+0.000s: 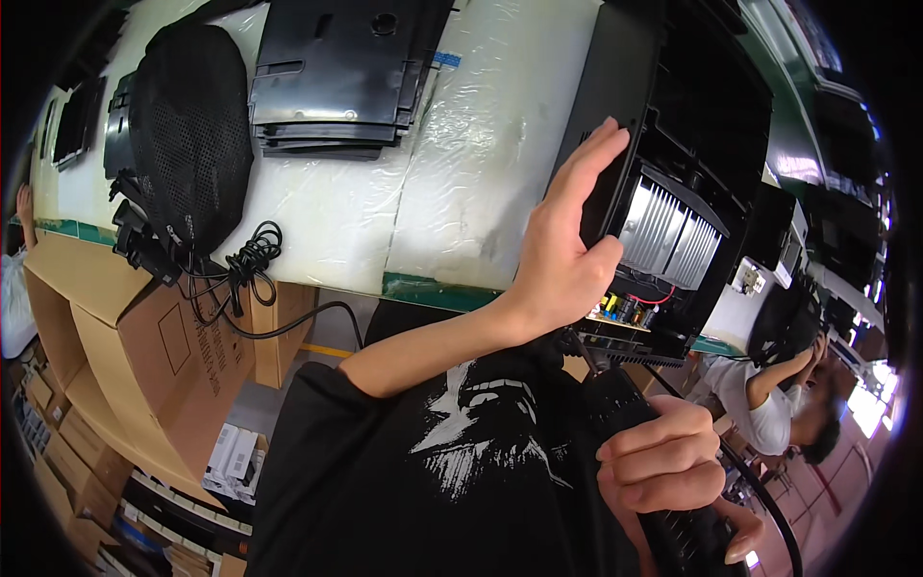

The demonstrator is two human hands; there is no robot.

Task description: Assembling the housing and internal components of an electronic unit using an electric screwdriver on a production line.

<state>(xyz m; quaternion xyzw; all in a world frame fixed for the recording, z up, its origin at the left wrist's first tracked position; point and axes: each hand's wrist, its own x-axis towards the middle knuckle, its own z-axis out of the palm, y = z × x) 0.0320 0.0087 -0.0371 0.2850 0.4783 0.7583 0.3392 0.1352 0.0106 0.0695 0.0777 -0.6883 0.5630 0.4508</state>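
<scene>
— How far along?
— Midway, by the look of it. Black housing (673, 125) lying open on the white-covered bench (481, 144), silver finned heat sink (668, 236) and small circuit board (620, 310) exposed just beyond the left hand's thumb. No cover on yet; stack of black panels (336, 77) waiting well off to the far side of that grip.
— And the hands?
— Left hand (567, 250) raised, fingers straight and spread flat against the housing's near edge, steadying rather than clasping. Right hand (663, 462) lower, near the chest, curled tight round a black powered tool (673, 510), cable (769, 510) trailing beside it.
— Tool tip on the work?
— Cannot tell; hidden behind the left wrist.
</scene>
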